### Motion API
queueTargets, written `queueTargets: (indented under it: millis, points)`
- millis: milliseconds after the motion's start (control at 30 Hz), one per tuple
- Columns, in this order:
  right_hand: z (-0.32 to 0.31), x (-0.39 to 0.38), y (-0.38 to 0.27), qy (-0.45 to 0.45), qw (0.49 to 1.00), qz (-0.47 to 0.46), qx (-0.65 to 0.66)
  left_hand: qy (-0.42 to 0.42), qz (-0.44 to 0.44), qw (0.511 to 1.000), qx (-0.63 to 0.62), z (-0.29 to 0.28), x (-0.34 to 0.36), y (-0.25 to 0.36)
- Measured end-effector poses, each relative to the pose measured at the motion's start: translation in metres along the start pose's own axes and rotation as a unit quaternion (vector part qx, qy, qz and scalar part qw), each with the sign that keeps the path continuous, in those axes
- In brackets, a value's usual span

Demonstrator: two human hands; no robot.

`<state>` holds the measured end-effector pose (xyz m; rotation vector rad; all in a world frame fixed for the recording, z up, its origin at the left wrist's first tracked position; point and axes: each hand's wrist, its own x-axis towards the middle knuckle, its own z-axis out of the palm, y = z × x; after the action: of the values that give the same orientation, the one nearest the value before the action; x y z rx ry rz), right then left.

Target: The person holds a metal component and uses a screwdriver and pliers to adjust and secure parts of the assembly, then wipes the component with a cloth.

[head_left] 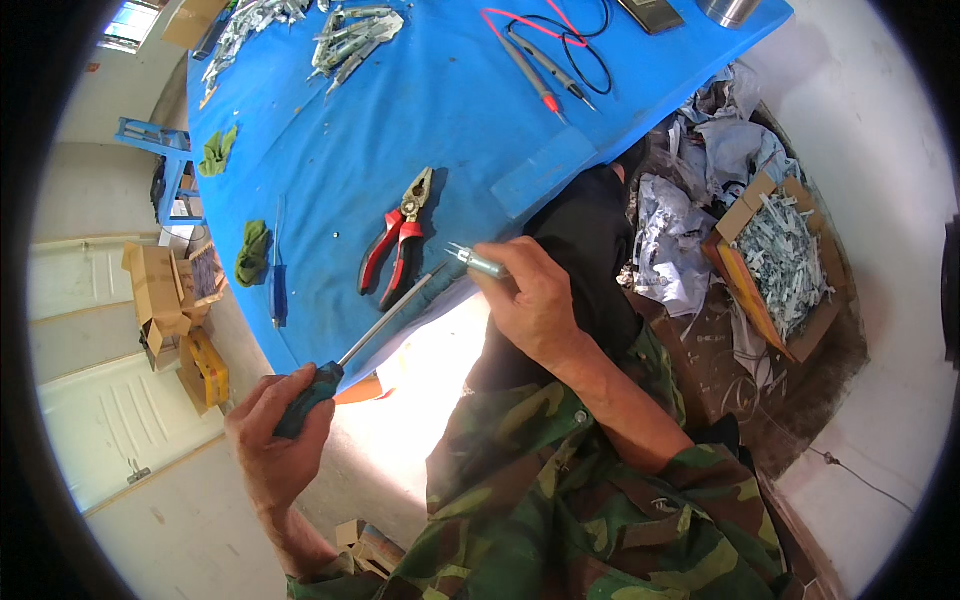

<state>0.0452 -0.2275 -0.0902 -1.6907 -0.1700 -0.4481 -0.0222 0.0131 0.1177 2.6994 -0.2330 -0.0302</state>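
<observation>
My left hand [275, 440] is closed around the dark teal handle of a screwdriver [385, 320], whose metal shaft slants up to the right. My right hand [535, 300] pinches a small silvery cylinder with two thin prongs [482, 263]. The screwdriver's tip is close to the prongs; whether they touch I cannot tell. Both hands are at the near edge of a blue-covered table [300, 150]. Just beyond the shaft lie red-and-black combination pliers [405, 235], jaws pointing away. Left of them is a second, thin screwdriver with a blue handle [279, 292], beside a crumpled green cloth [252, 253].
Red and black test probes [535, 75] with leads lie at the far right of the table. Piles of silvery parts [355, 40] sit at the far side. On the right, an open carton [790, 265] holds shredded strips. Cardboard boxes [155, 300] stand at left.
</observation>
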Motion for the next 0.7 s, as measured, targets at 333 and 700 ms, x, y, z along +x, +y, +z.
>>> queueTargets:
  millis: [333, 700]
  points:
    - [0.0003, 0.0000, 0.0013, -0.010, 1.000, -0.014, -0.017, -0.007, -0.003, 1.000, 0.003, 0.0002, 0.0013, 0.0056]
    - [-0.0004, 0.0004, -0.0042, -0.017, 0.997, 0.055, 0.058, 0.000, -0.003, 1.000, 0.001, 0.0011, 0.0007, 0.0065]
